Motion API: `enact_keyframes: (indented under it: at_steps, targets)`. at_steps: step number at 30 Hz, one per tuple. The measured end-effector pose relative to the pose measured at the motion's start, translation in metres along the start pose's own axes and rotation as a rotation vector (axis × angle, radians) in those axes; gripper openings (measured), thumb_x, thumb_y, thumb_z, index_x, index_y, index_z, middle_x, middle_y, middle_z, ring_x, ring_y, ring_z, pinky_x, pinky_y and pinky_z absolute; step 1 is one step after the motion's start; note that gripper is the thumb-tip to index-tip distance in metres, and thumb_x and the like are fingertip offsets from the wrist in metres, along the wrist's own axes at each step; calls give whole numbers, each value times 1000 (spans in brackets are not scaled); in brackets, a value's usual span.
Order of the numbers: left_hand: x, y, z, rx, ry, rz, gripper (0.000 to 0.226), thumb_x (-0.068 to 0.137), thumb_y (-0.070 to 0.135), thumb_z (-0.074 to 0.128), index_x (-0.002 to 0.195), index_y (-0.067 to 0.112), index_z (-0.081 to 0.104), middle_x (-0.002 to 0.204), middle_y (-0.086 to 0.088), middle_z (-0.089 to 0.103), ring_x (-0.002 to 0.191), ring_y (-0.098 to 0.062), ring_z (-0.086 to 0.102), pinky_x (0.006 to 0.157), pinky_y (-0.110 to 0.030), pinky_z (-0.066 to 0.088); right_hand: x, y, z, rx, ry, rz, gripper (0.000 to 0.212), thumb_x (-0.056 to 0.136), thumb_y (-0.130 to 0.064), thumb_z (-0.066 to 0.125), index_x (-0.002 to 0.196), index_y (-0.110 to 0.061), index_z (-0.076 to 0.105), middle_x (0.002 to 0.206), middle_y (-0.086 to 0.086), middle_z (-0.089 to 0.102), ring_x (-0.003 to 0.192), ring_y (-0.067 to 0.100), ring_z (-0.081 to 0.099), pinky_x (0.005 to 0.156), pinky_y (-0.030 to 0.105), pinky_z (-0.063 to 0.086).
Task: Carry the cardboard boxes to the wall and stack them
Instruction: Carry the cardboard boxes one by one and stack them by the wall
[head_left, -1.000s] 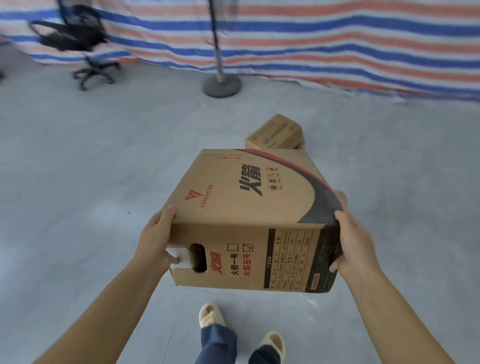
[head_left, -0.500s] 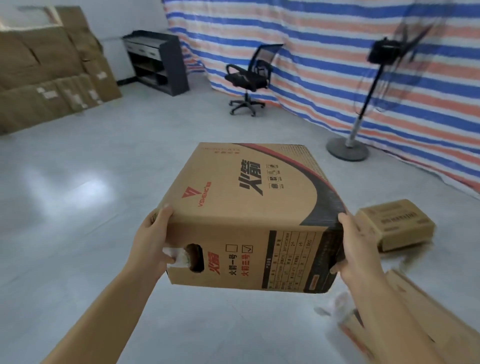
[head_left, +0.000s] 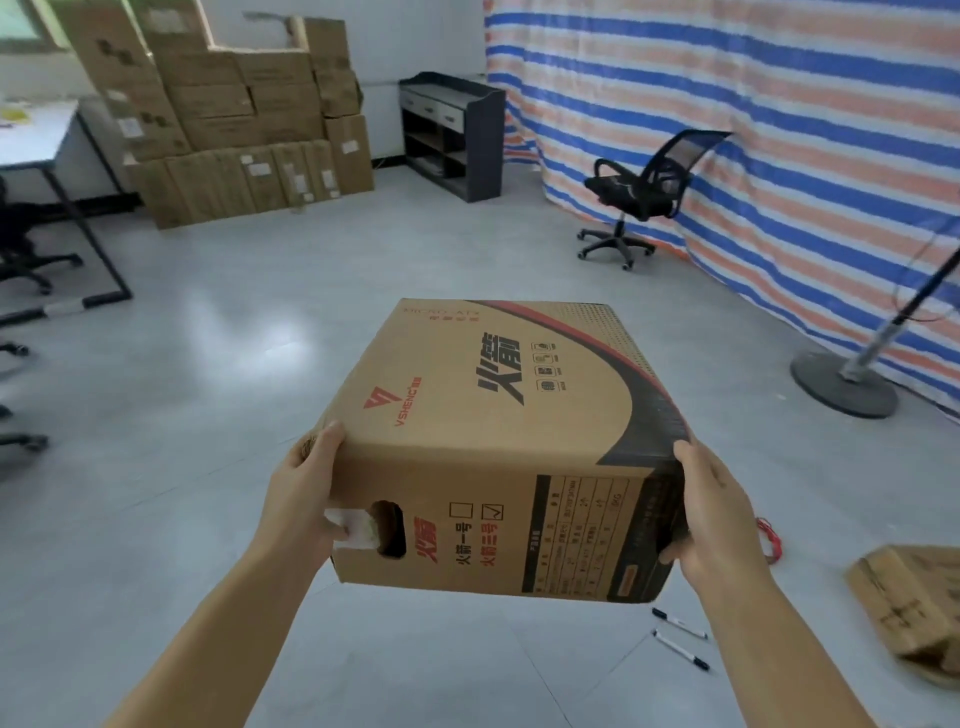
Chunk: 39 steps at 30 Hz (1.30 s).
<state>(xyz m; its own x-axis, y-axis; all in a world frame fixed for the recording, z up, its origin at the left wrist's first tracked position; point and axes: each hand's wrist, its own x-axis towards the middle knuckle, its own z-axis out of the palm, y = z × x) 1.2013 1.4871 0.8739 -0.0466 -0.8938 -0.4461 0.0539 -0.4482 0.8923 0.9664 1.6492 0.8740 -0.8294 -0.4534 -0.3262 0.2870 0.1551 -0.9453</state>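
- Printed brown cardboard box with red-and-black graphics (head_left: 498, 447) is held in the air at mid-frame, above the grey floor (head_left: 208, 467), well apart from the stacked plain brown cartons (head_left: 234, 119) at the far white wall.
- Left hand (head_left: 306, 499) grips the box's near-left corner — thumb on the top edge, fingers wrapped round the side, next to the oval handle cut-out (head_left: 389, 527) with white stuffing showing in it.
- Right hand (head_left: 711, 519) clamps the near-right corner, thumb up at the top edge and fingers curled onto the dark printed face.
- Handling judgement: rigid corrugated walls, no sag or crush under the hands; arms extended and box level, so probably light to moderate weight. Printed surface looks fairly smooth, so it may slip.
- Best hold: opposite side faces low down or under the bottom edge; the cut-out is an option.
- Another small brown cardboard box (head_left: 914, 603) lies on the floor at right, near two pens (head_left: 680, 636).
- Black mesh office chair (head_left: 644, 192) and fan stand base (head_left: 844, 384) sit by the striped tarp (head_left: 753, 104) — off the straight path to the stack.
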Motion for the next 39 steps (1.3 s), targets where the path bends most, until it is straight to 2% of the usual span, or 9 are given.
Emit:
enact_keyframes:
  at_steps: [3, 9, 16, 20, 24, 27, 30, 35, 39]
  targets:
    - [30, 9, -10, -25, 53, -12, 12, 92, 39, 55, 85, 31, 55, 118, 1, 49, 113, -24, 44, 90, -58, 45, 20, -5, 37, -16, -49, 9, 19, 97, -30, 47, 81, -21, 54, 76, 5, 60, 73, 18, 59, 59, 31, 42]
    - [105, 33, -3, -50, 157, -20, 25, 92, 40, 55, 111, 24, 52, 127, 1, 46, 118, -23, 41, 95, -63, 41, 84, -15, 111, -53, -139, 8, 19, 97, -30, 47, 86, -16, 54, 75, 4, 60, 70, 16, 59, 55, 30, 41]
    - [213, 82, 38, -81, 260, -7, 17, 93, 39, 54, 102, 24, 52, 124, 0, 47, 118, -25, 43, 86, -55, 44, 198, -54, 215, -59, -241, 23, 19, 97, -30, 48, 83, -19, 56, 80, 7, 61, 73, 17, 59, 60, 32, 45]
    - [273, 113, 54, -131, 303, -19, 22, 92, 40, 55, 106, 24, 53, 126, -1, 47, 120, -25, 42, 94, -65, 40, 258, -80, 280, -87, -305, 18, 19, 96, -31, 48, 85, -20, 59, 82, 8, 62, 74, 18, 60, 58, 31, 44]
    - [327, 147, 56, -156, 357, -10, 13, 94, 39, 54, 95, 26, 55, 108, 2, 51, 109, -25, 45, 92, -62, 44, 299, -103, 352, -127, -378, 1, 18, 97, -29, 47, 86, -20, 58, 79, 6, 61, 71, 18, 59, 54, 29, 41]
    - [377, 174, 52, -174, 391, 0, 17, 94, 39, 53, 105, 26, 54, 115, 1, 48, 109, -25, 43, 92, -62, 43, 325, -114, 410, -141, -415, -13, 18, 98, -29, 46, 86, -21, 58, 78, 5, 60, 71, 16, 58, 54, 30, 40]
    - [438, 201, 46, -188, 422, 9, 13, 94, 38, 54, 96, 25, 56, 115, 0, 46, 106, -24, 42, 90, -57, 43, 351, -121, 473, -146, -424, -23, 18, 99, -30, 44, 89, -21, 57, 79, 4, 60, 72, 14, 57, 56, 34, 44]
    - [552, 264, 33, -162, 393, 22, 30, 92, 40, 55, 118, 24, 54, 125, -1, 47, 114, -25, 42, 94, -61, 42, 392, -138, 582, -114, -394, -38, 19, 99, -30, 44, 86, -23, 56, 80, 5, 60, 72, 15, 57, 55, 34, 43]
    - [637, 322, 23, -137, 380, 30, 29, 93, 39, 55, 117, 24, 54, 122, -1, 45, 109, -24, 40, 96, -64, 39, 418, -157, 666, -99, -390, -16, 19, 99, -29, 44, 85, -24, 55, 82, 5, 59, 73, 13, 54, 57, 39, 42]
